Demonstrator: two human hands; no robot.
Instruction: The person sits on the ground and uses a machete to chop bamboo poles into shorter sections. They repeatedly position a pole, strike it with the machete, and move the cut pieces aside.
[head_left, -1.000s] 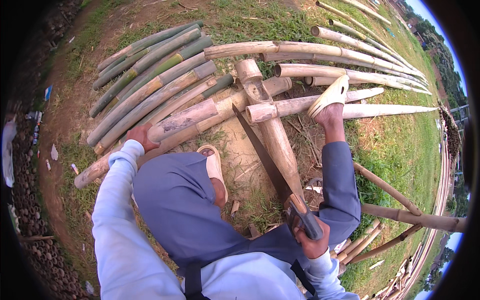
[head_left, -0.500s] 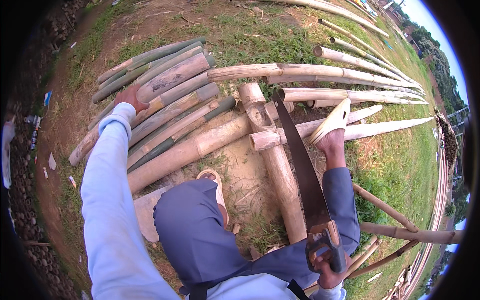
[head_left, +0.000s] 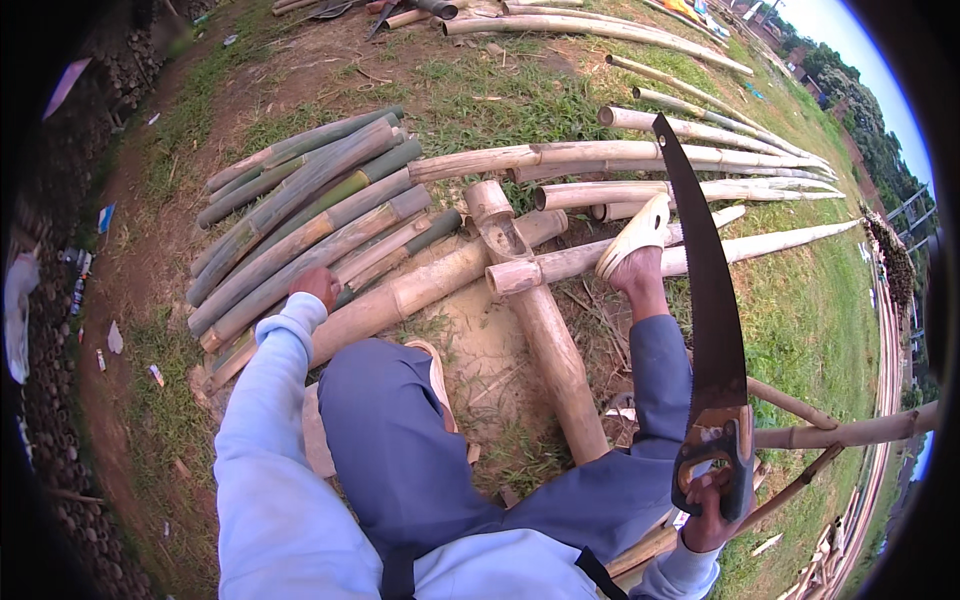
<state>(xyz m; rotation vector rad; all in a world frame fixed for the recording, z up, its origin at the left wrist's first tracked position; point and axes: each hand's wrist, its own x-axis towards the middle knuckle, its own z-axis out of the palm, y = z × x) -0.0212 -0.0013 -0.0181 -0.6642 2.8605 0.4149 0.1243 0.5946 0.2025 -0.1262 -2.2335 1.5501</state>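
My right hand is closed round the handle of a handsaw, held upright at the right with its dark blade pointing away from me. At the left, my left hand has its fingers curled over a narrow bamboo piece on the near side of a pile of cut bamboo lengths; the fingertips are partly hidden. A thick bamboo pole lies just nearer than that piece. In the middle, a notched bamboo post crosses under my sandalled right foot's pole.
Long bamboo poles stretch away to the right over the grass. A frame of bamboo sticks stands at the lower right. Far off lie more poles and dark tools. Small litter dots the ground at the left.
My left hand has moved nearer and to the right, from a thick bamboo length to a narrower one. The thick length now lies farther left on the pile. The saw has shifted right and up.
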